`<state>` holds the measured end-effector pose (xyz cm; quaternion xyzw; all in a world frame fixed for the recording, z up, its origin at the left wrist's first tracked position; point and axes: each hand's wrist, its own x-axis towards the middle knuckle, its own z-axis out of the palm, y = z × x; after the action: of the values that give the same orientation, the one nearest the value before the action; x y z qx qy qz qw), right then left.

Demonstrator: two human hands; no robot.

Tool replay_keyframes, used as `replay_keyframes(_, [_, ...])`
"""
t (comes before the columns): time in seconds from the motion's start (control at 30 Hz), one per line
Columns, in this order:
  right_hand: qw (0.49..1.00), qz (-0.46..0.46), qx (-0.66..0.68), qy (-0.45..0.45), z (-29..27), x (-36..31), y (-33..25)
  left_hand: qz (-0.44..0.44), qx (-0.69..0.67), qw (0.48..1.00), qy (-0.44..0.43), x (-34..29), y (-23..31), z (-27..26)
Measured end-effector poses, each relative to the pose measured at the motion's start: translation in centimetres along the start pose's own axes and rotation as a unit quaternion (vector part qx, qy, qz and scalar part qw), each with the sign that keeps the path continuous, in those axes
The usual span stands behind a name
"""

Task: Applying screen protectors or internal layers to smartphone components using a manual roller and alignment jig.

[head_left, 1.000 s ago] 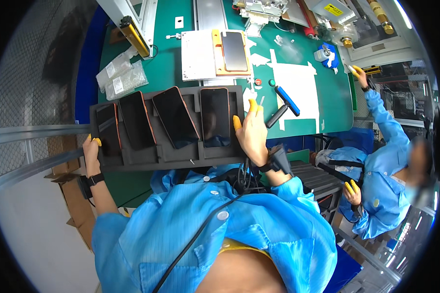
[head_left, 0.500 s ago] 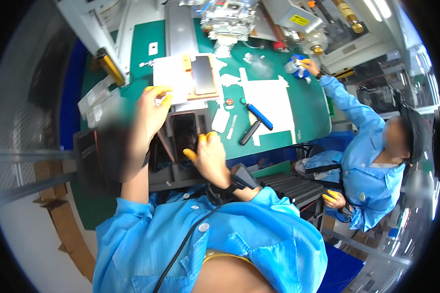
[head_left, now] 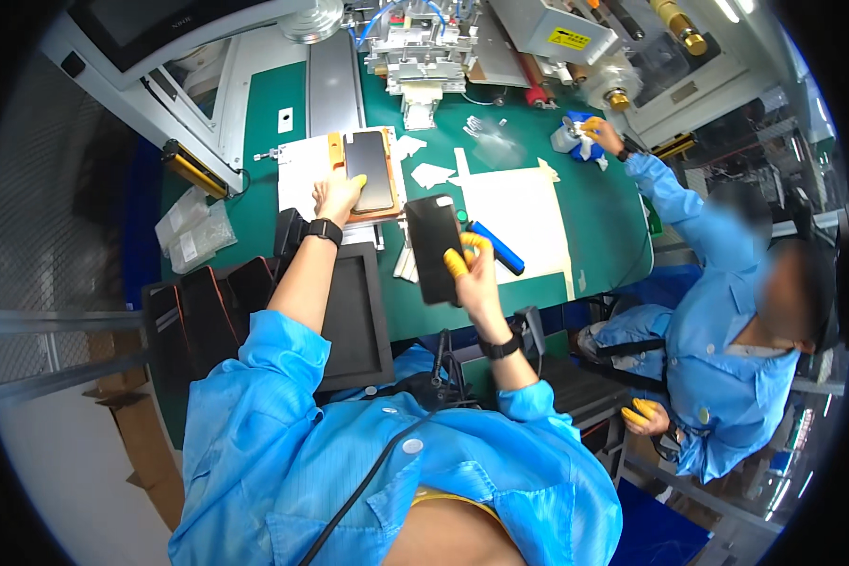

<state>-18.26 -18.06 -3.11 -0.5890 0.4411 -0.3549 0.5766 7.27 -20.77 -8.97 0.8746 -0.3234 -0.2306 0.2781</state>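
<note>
My right hand [head_left: 479, 283], in yellow finger cots, is closed on a dark smartphone [head_left: 430, 236] held tilted above the table's front part. Another smartphone [head_left: 372, 160] lies face up on a white and copper-coloured fixture plate [head_left: 304, 160]. At its lower left edge my left hand [head_left: 338, 196] is closed, with a yellow-tipped finger against the phone; the other fingertips are partly hidden. Below my left forearm sits a black foam tray [head_left: 357, 316].
Dark slotted holders [head_left: 208, 311] stand at left. A blue roller [head_left: 496, 247] lies on a white sheet [head_left: 514, 203]. Clear bags [head_left: 193, 226] are at far left, metal machinery [head_left: 420, 57] at the back. A co-worker [head_left: 726, 321] sits at right, one hand on a blue and white container [head_left: 575, 137].
My right hand has risen from the black tray with a smartphone in it. My left hand has moved right onto the phone on the fixture. The view has shifted slightly.
</note>
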Motion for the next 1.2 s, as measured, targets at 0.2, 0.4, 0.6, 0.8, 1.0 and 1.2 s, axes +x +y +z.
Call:
replay_keyframes(0.2, [0.990,-0.068,-0.122,0.011,3.7,9.7,3.6,-0.049,-0.358,0.932,0.030,-2.2,1.6,-3.5])
replay_keyframes(0.4, [0.959,-0.136,-0.237,0.068,10.9,13.4,4.2,-0.044,-0.574,0.818,-0.008,-13.1,1.5,-11.7])
replay_keyframes(0.6, [0.918,-0.154,-0.363,0.028,10.2,11.9,3.8,-0.136,-0.688,0.707,-0.094,-20.2,-2.4,-13.4])
replay_keyframes(0.8, [0.809,-0.020,-0.580,0.099,-3.5,6.4,4.8,-0.171,-0.722,0.666,-0.075,-21.7,-4.1,-11.8])
replay_keyframes(1.0, [0.842,0.244,-0.468,0.110,-8.1,4.9,9.6,-0.153,-0.712,0.679,-0.096,-20.6,-5.0,-11.3])
replay_keyframes(1.2, [0.943,0.236,-0.009,0.234,-7.1,9.1,10.9,-0.156,-0.723,0.667,-0.086,-21.6,-4.8,-11.8])
